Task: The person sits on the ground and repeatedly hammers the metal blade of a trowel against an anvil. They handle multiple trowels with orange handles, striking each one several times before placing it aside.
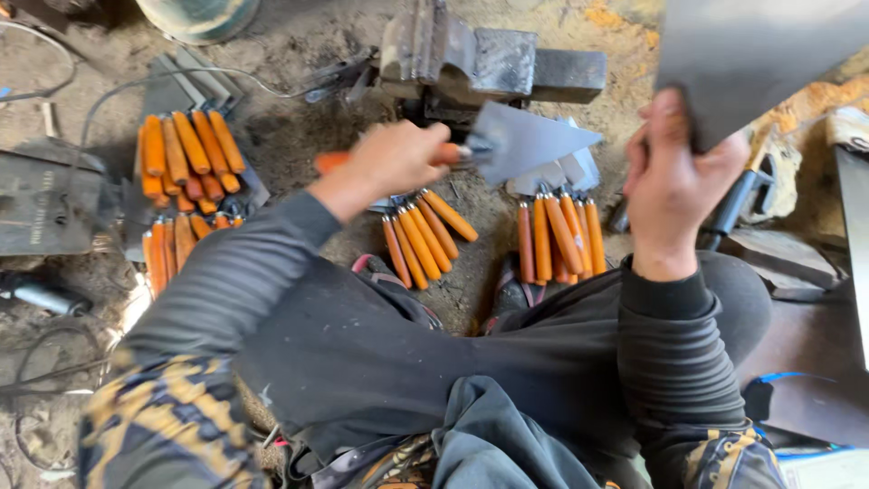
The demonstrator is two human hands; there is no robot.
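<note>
Head cam, looking down at seated person on dirt floor (pixel 299 136), legs in dark trousers.

L hand (pixel 394 158): grip closed round orange wooden handle of a trowel w/ triangular grey steel blade (pixel 529 140). Blade points right, held just above floor, in front of a heavy grey metal vise (pixel 471 59). Handle end sticks out left of the fist.

R hand (pixel 674 177): raised, fingers wrapped on lower edge of a flat dark grey steel sheet (pixel 751 50), thumb on near face. Sheet runs up to top-right corner of frame. Grip closed on it.

Hands well apart; trowel blade tip between them, not touching sheet.

On floor btwn the knees: two bunches of finished orange-handled trowels, one fanned group (pixel 421 235) below L hand, one upright group (pixel 557 235) to its right w/ blades tucked under the held blade.

Far left: bigger pile of loose orange wooden handles (pixel 186 158) on a grey metal plate, more handles just below it. Thin cable (pixel 136 86) curls past the pile toward vise.

Right edge: rusty scrap pieces (pixel 815 100), too blurred to tell kind.
</note>
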